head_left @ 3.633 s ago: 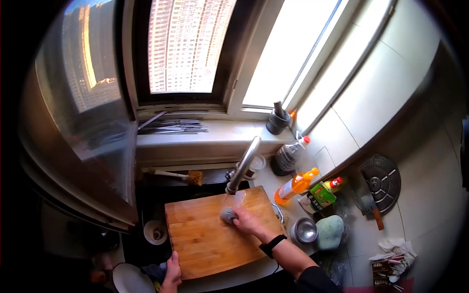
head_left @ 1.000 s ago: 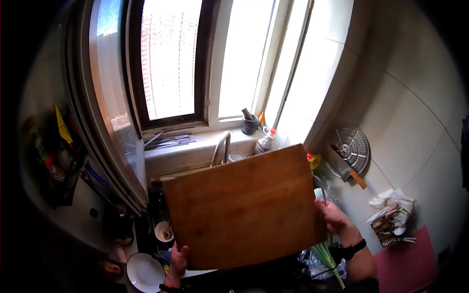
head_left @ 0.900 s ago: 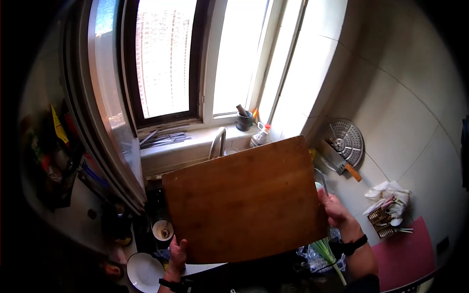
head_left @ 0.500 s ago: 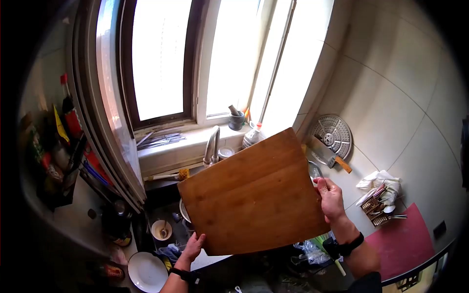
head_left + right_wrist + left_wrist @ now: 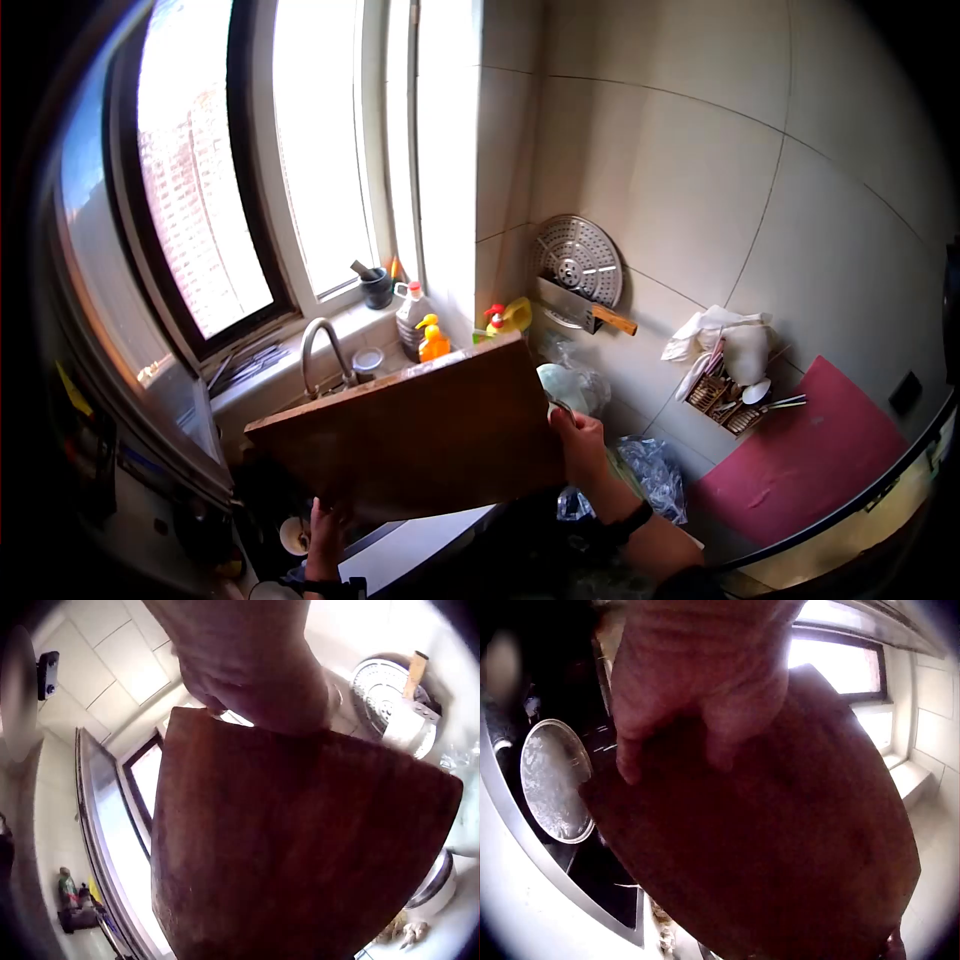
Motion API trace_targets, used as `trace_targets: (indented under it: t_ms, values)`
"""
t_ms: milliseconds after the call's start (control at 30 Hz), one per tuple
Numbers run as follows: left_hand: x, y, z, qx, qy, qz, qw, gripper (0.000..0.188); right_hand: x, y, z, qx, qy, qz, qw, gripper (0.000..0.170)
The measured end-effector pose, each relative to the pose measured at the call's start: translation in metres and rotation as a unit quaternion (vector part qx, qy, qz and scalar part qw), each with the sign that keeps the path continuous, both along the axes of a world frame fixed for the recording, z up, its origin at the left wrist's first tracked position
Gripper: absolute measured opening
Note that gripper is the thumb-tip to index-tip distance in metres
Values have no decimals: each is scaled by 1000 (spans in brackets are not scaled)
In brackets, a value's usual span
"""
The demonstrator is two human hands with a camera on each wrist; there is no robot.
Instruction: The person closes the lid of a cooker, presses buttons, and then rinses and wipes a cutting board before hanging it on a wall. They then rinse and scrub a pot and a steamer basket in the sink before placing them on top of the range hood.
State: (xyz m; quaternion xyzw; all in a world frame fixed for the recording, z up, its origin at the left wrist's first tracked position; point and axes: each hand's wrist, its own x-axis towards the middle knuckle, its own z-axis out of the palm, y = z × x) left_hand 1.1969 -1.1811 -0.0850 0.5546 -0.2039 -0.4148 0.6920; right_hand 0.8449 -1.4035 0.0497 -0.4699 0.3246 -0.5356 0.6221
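Wooden board held up nr kitchen window w/ both hands

Wide head-cam view, looking down at a tiled kitchen corner. A big rect. wooden board (image 5: 420, 430) is off the counter, in the air in front of the person, tilted, w/ a broad brown face toward the head cam. Hands are apart, each clamped on the board: left hand (image 5: 325, 530) at its lower left part, right hand (image 5: 585, 445) gripping the right edge. Left wrist cam: fingertips lie on the board's dark face; a round dish (image 5: 555, 780) sits in a dark basin beyond its edge.

Behind the board, L to R: thin sticks (image 5: 245, 370) on the sill, curved metal faucet (image 5: 322, 345), lidded tub (image 5: 367, 360), jug of dark liquid (image 5: 411, 320) w/ red cap, orange bottle (image 5: 434, 343). Dark mortar (image 5: 376, 288) w/ pestle on the sill too.

R side: perforated metal disc (image 5: 575, 255) upright vs. the wall, w/ wood-handled cleaver (image 5: 575, 302) in front of it. Farther R, utensil rack (image 5: 722, 395) w/ white cloth or bag on it, & red mat (image 5: 805, 455) just beside. Clear plastic bag (image 5: 655, 475) nr right hand. Small bowl (image 5: 296, 535) just L of left hand.
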Motion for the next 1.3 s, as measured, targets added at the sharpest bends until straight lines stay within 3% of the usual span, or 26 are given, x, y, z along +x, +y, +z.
trace_targets:
  t_ms: [133,233,267,333,433,533,633,667,767,800,967,1033,1300]
  values:
    - [-27,-38,32,-48,-62,-44,996,42,-41,-7,-25,24,-12,-30,999,31]
    - [-27,-69,33,-77,-94,-79,989,52,-62,-13,-6,21,-40,-108,993,31]
    - [-34,-85,53,-95,-97,-84,987,52,-73,-21,-1,44,-104,-96,989,29]
    - [-38,-115,79,-115,-138,-109,978,57,-91,-40,20,28,-123,-166,978,27]
    - [-66,-152,128,-195,-131,-72,970,62,-116,-76,39,39,-188,-212,958,24]
    - [-84,-154,156,-73,-161,7,984,64,-134,-97,74,-23,-234,-267,934,22]
    - [-84,-157,140,-44,-162,-69,983,66,-152,-119,106,-47,-238,-322,915,26]
    - [-90,-157,142,-28,-156,-78,984,63,-170,-139,96,-67,-244,-265,930,25]
    - [-94,-157,128,-31,-96,-122,987,56,-172,-168,121,-33,-266,-343,900,30]
    - [-96,-157,124,-42,-68,-139,987,55,-174,-175,121,-44,-264,-330,905,41]
    - [-82,-145,96,-43,-39,-201,978,55,-162,-178,156,-95,-216,-430,871,40]
    - [-71,-135,85,-50,-42,-215,974,54,-162,-198,157,-102,-193,-483,848,42]
    - [-14,-94,37,-2,-58,-218,974,53,-157,-251,131,-123,-142,-528,828,45]
